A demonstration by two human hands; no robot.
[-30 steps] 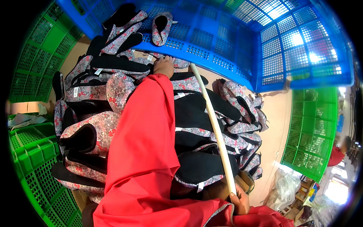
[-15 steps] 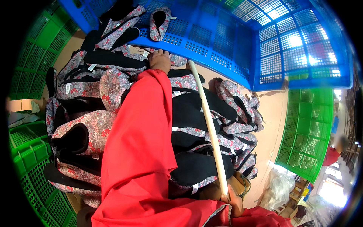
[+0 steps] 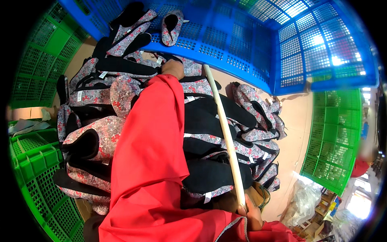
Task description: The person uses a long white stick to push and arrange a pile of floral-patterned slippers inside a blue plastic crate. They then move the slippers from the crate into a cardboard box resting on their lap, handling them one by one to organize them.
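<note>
A heap of floral slippers with black soles (image 3: 129, 97) lies below me, several with white tags. My left hand (image 3: 172, 68) reaches to the far side of the heap, its fingers curled at a floral slipper (image 3: 191, 66) by the blue crate's edge; the fingertips are partly hidden. At the lower right, my right hand (image 3: 252, 213) is closed round the near end of a pale wooden stick (image 3: 223, 125). The stick slants across the slippers, its far end close to the blue crate (image 3: 238, 64). Red sleeves cover both arms, and the left one hides part of the heap.
One floral slipper (image 3: 171, 28) rests against the blue crate. Green crates stand at the left (image 3: 44, 161) and right (image 3: 334, 137). Clear plastic wrap (image 3: 302, 199) lies at the lower right. Farther right, a blurred person in red (image 3: 358, 167) appears.
My left hand has drawn back slightly, and its fingers, laid forward before, are now curled in. My right hand keeps its grip on the stick. The whole view has shifted a little.
</note>
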